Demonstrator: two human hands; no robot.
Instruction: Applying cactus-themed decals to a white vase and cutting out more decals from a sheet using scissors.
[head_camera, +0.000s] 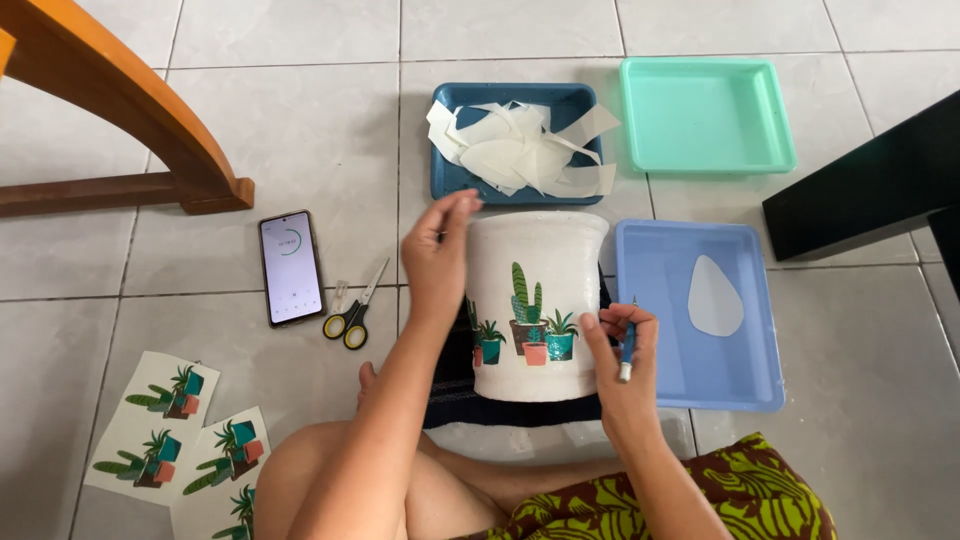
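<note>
A white pot (535, 250) lies on its side on a dark cloth (450, 385) in front of me, with cactus and potted-plant pictures (525, 325) stuck on its wall. My left hand (438, 255) rests flat against the pot's left side near the rim, holding nothing. My right hand (620, 355) touches the pot's lower right side and grips a thin blue brush (627, 352), tip pointing down.
A dark blue tray (445, 150) of white paper scraps, a mint green tray (705, 115), a light blue tray (650, 300) with one white teardrop paper piece (715, 296). A phone (291, 266), scissors (352, 310), plant picture sheets (170, 425), a wooden chair leg (120, 100), black furniture (870, 185).
</note>
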